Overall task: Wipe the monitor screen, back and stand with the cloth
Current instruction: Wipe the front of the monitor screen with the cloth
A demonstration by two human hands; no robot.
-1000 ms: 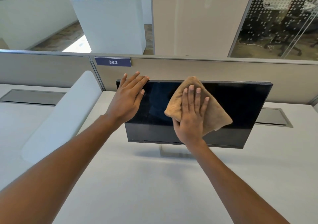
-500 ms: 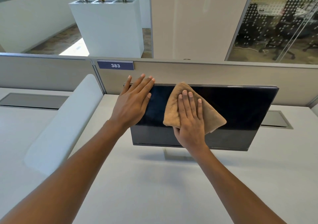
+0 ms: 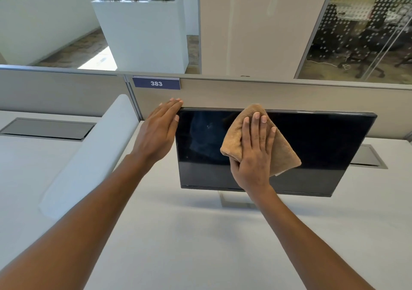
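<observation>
The monitor stands on the white counter, just in front of a grey partition that carries a blue label reading 383. The screen is dark and faces the person; only part of the stand shows below the lower bezel, and the back of the monitor is hidden from this view. The left hand is placed flat against the upper left corner of the monitor, fingers extended and held together, fingertips at the top edge; its grip is not closed and holds nothing. The right hand is spread flat over the tan cloth, pressing it against the upper middle of the screen. Four fingers lie straight on the cloth, and the thumb tucks against its lower left fold, so the cloth is held by palm pressure and not by a closed fist. The cloth is folded into a rough triangle, its top point reaching the upper bezel and its right corner extending beyond the hand. A white padded divider lies on the counter to the left of the monitor. Beyond the partition stands a white planter with green plants.
</observation>
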